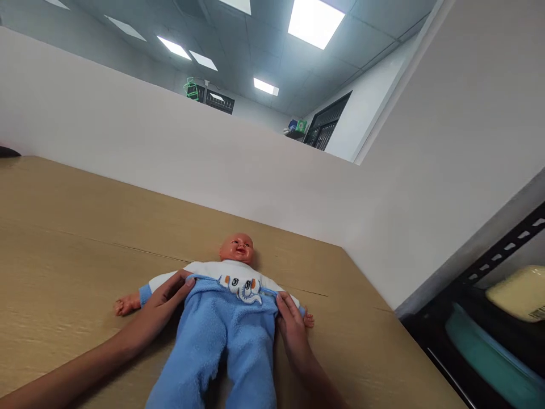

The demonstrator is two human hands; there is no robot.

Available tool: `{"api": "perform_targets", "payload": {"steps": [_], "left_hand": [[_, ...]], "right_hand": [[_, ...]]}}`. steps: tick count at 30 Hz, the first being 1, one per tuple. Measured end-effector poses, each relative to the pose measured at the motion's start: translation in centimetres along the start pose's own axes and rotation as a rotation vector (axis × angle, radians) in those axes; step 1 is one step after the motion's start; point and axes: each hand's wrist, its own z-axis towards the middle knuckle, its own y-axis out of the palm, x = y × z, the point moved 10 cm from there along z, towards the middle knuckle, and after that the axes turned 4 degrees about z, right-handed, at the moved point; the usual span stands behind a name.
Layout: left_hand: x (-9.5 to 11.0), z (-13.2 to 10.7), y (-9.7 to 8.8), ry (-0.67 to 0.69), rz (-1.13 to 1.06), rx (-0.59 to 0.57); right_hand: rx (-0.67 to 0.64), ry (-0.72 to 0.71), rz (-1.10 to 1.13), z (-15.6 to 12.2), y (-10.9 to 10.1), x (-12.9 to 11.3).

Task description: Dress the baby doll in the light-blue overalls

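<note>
A baby doll (237, 249) lies on its back on the wooden tabletop, its bald head away from me. It wears a white top (213, 268) with blue cuffs and light blue fleece overalls (238, 335), which bear an elephant face patch (242, 287) on the chest. My left hand (170, 292) pinches the upper edge of the overalls between thumb and fingers near one armpit. On the opposite side, my right hand (290, 318) grips that same edge, its thumb partly hidden. Both doll arms stretch outward beyond my hands. The legs' lower ends fall outside the picture.
A low white wall (204, 159) borders the far side of the tabletop (85, 250). To the right, a black shelf rack (502, 255) holds a teal tray-like item (489, 358) and a pale yellow package (519, 292). A dark object (7, 152) shows at the left edge.
</note>
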Motion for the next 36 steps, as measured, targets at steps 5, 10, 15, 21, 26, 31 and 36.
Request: {"api": "perform_targets", "payload": {"steps": [5,10,15,21,26,31,36], "left_hand": [[0.9,-0.2,-0.7,0.062,0.108,0.085],[0.7,-0.4,-0.8,0.119,0.097,0.102],[0.9,-1.1,-1.0,0.215,0.108,0.098],[4.6,-2.9,-0.1,0.584,0.208,0.019],[4.2,-3.1,-0.1,0.587,0.224,0.013],[4.6,-3.7,-0.5,0.686,0.087,0.059],[2.9,-3.2,-2.7,0.592,0.005,0.262]], "right_hand": [[0.072,-0.077,-0.159,2.5,-0.5,-3.5],[0.025,-0.239,-0.361,5.5,3.7,-9.1],[-0.474,-0.449,-0.483,7.6,15.4,-15.7],[-1.184,-0.459,-0.711,6.4,29.4,-12.2],[-1.267,-0.487,-0.71,5.2,32.8,-10.6],[-0.987,-0.49,-0.486,8.0,27.6,-13.7],[-1.012,-0.456,-0.317,7.2,23.3,-13.5]]}}
